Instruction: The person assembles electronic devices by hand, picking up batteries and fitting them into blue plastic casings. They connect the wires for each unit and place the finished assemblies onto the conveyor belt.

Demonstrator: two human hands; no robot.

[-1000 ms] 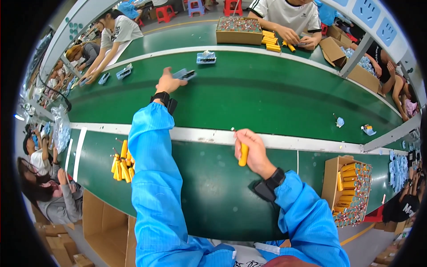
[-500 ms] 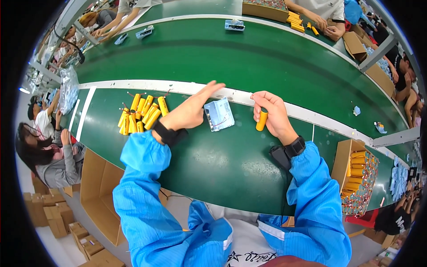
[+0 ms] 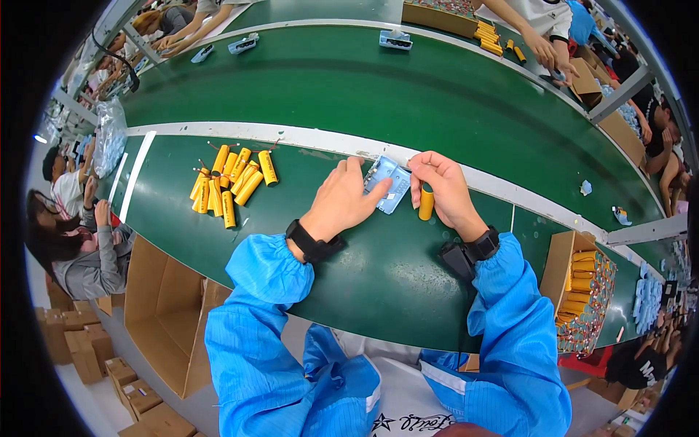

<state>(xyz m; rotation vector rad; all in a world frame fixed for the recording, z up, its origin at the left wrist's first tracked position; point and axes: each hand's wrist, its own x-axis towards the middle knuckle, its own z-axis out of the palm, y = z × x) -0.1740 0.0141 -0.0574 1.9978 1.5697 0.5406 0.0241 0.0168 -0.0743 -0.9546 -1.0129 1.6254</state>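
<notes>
A light blue plastic casing (image 3: 393,188) lies tilted on the green bench by its white far edge. My left hand (image 3: 342,195) takes hold of its left side, the thumb laid over it and the fingers at its far left edge. From my right hand (image 3: 445,186), just right of the casing, a yellow cylindrical battery (image 3: 427,204) hangs below the curled fingers. Thumb and forefinger are pinched together by the casing's right edge; whatever lead is between them is too small to make out. Left of my hands lies a loose pile of yellow batteries (image 3: 231,175) with thin wires.
An open carton (image 3: 555,271) full of wired yellow batteries stands at the right. Beyond the white rail (image 3: 291,137) runs a green belt (image 3: 313,87) carrying blue casings (image 3: 395,40). A large cardboard box (image 3: 156,320) sits at the lower left. Co-workers sit across and alongside.
My left hand has drawn back from the rail and closed on the casing, which has shifted right and turned toward my right hand. The battery stays in my right hand, nearly in place.
</notes>
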